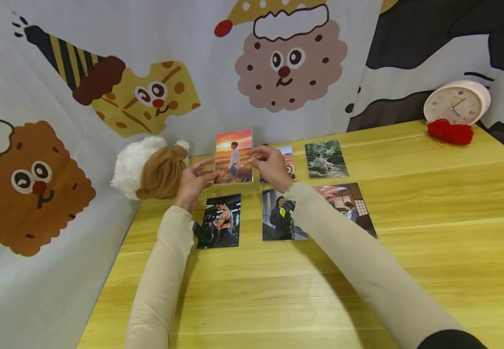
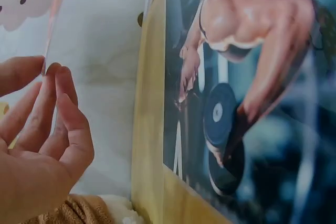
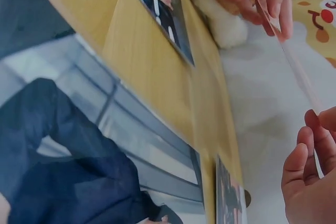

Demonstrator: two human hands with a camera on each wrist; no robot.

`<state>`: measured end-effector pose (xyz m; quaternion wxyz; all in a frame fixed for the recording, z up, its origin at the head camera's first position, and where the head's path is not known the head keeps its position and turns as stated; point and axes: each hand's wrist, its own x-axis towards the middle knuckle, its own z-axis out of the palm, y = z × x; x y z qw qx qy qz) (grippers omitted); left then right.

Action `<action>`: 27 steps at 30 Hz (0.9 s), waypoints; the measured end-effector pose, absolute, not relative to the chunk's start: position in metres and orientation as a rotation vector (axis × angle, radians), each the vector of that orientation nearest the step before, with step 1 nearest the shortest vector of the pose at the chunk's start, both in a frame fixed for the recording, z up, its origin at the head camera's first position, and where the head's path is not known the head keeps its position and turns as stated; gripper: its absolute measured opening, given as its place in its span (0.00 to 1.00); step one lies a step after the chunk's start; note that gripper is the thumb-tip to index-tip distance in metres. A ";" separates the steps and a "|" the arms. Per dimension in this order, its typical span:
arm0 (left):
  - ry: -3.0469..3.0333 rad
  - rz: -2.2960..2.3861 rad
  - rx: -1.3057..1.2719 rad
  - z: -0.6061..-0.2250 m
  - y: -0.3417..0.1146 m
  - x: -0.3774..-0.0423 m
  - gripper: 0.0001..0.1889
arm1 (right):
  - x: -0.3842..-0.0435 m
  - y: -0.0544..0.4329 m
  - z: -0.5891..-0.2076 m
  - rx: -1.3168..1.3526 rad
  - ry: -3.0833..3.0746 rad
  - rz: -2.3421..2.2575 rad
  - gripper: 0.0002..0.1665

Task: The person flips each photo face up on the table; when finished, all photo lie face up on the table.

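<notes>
Both hands hold a sunset photo (image 1: pixel 233 162), which shows a person standing in a golden field. My left hand (image 1: pixel 192 183) pinches its left edge, and my right hand (image 1: pixel 273 167) pinches the right edge. Seen edge-on in the left wrist view, the photo (image 2: pixel 54 14) is a thin strip between thumb and fingertips, raised off the table. The right wrist view has the same strip (image 3: pixel 298 74) running between the two hands. Under my left wrist lies a gym photo (image 1: pixel 223 223); below my right forearm is a photo of a person in a dark suit (image 1: pixel 278 220).
A partly covered bicycle photo (image 1: pixel 287 157), a forest stream photo (image 1: pixel 327 159) and a photo with pink blossoms (image 1: pixel 361 208) lie on the wooden table (image 1: pixel 252 291). A brown-and-white plush toy (image 1: pixel 151 167) sits at left. Far right are a round clock (image 1: pixel 456 104) and red yarn (image 1: pixel 449 132).
</notes>
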<state>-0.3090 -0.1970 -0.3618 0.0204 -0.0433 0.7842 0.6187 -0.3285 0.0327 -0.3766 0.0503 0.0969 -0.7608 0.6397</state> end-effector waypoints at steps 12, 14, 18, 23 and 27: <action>2.472 1.849 -0.288 -0.370 -0.195 -0.318 0.23 | -0.334 0.026 -0.385 0.167 -2.412 1.829 0.25; 2.464 1.849 -0.305 -0.372 -0.195 -0.320 0.23 | -0.334 0.025 -0.387 0.145 -2.420 1.818 0.25; 2.451 1.869 -0.310 -0.374 -0.195 -0.324 0.23 | -0.333 0.025 -0.388 0.092 -2.440 1.829 0.24; 2.447 1.899 -0.324 -0.377 -0.195 -0.329 0.22 | -0.332 0.023 -0.389 0.046 -2.450 1.909 0.23; 2.444 1.904 -0.358 -0.379 -0.197 -0.332 0.22 | -0.331 0.021 -0.390 0.046 -2.481 2.003 0.25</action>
